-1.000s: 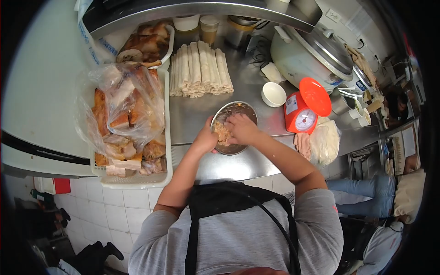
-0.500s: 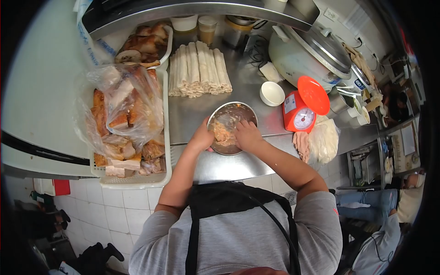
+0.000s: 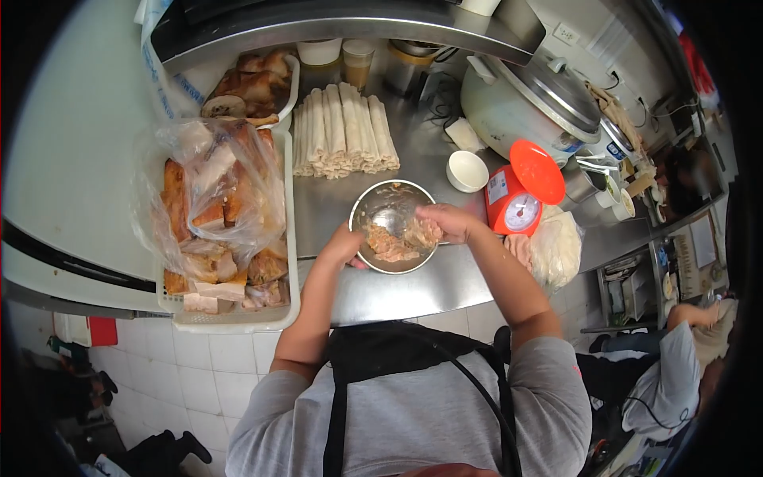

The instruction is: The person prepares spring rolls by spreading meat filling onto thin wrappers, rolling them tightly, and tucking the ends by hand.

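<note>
A round metal mixing bowl (image 3: pixel 395 191) stands near the front of the steel counter, with pinkish minced meat filling (image 3: pixel 391 246) in its lower part. My left hand (image 3: pixel 342 245) grips the bowl's left rim, thumb near the edge and fingers down the outside. At the bowl's right side, my right hand (image 3: pixel 447 222) reaches over the rim. Its fingers are curled into a clump of the filling and largely covered by it. Behind the bowl lies a stack of pale uncooked rolls (image 3: pixel 343 131).
Left stands a plastic crate (image 3: pixel 292 238) of roasted meat under clear plastic. To the right are a small white bowl (image 3: pixel 467 172), a red kitchen scale (image 3: pixel 515 203), bagged wrappers (image 3: pixel 555 246) and a large cooker (image 3: pixel 509 111). A shelf (image 3: pixel 350 33) overhangs the back. Other people are at far right.
My right hand has moved from inside the bowl to its right side, bringing filling with it. My left hand still holds the left rim. The view has shifted slightly.
</note>
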{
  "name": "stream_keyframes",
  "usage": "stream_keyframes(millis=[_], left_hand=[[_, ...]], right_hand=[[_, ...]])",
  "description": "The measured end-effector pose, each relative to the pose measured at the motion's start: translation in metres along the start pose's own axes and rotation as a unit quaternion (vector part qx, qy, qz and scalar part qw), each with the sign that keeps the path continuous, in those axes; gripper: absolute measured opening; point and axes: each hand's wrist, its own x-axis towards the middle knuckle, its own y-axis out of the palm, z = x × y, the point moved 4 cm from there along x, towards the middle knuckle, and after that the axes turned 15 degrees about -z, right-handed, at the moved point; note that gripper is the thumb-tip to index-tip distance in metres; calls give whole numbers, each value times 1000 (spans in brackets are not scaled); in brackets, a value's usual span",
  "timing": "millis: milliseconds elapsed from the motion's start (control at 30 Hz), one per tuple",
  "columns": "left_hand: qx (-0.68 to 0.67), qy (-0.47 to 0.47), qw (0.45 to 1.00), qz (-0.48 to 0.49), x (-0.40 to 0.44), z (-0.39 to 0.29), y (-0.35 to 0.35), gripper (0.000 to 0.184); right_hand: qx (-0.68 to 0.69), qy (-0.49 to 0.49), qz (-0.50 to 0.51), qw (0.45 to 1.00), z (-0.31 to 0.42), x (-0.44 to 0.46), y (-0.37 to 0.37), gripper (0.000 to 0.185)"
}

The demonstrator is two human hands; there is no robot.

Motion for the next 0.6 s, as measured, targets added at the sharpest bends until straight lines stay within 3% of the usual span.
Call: stream_keyframes(millis=[67,200,400,433,500,600], left_hand=[[-25,-9,1000,-9,-3,-1,-1,46],[-33,-22,999,-5,-1,0,3,46],[-76,-33,996,-37,11,16,-3,46],[-88,-36,995,-44,9,18,-6,47],[-109,-39,990,-80,11,23,-14,48],[-136,-30,981,-138,3,20,-20,45]], right_hand=[[226,42,11,973,2,-6,8,30],[196,-72,-17,978,-1,2,16,33],[338,-80,15,938,23,5,-16,27],[349,-121,-58,927,45,-24,-22,23],[332,-181,-61,924,66,-45,-64,13],[113,-258,-151,947,87,-70,-130,8]])
